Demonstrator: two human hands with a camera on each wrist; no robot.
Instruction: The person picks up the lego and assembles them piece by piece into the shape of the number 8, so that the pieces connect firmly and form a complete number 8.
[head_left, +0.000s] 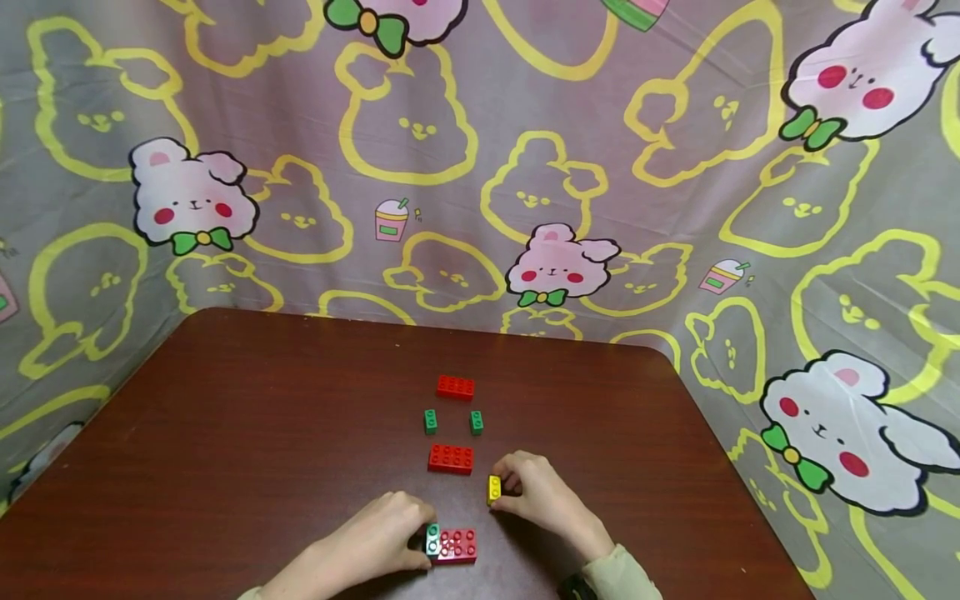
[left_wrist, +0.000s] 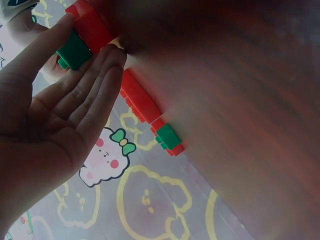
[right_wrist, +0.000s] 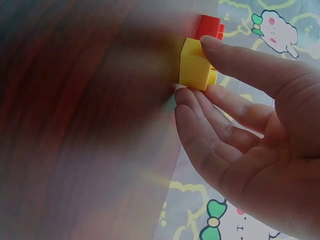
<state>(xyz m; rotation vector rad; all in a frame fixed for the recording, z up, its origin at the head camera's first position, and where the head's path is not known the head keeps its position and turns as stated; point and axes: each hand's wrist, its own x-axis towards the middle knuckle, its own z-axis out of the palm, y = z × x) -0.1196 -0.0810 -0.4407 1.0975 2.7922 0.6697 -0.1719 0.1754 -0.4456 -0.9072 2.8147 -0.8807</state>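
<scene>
In the head view my left hand (head_left: pixel 386 533) is at the left end of a red eight-stud brick (head_left: pixel 459 545). Its thumb and fingers pinch a small green brick (head_left: pixel 432 538), which appears to sit on top of that end. The left wrist view shows the green brick (left_wrist: pixel 75 51) against the red brick (left_wrist: pixel 94 26), between thumb and fingers. To the right, my right hand (head_left: pixel 543 496) pinches a small yellow brick (head_left: pixel 494 490) by its ends, close to the tabletop. The yellow brick (right_wrist: pixel 195 65) stands with its studs up.
Beyond the hands lie another red brick (head_left: pixel 451 459), two small green bricks, one left (head_left: pixel 431 422) and one right (head_left: pixel 477 423), and a farther red brick (head_left: pixel 456 387). A patterned curtain (head_left: pixel 450 167) hangs behind the brown table (head_left: pixel 225 433).
</scene>
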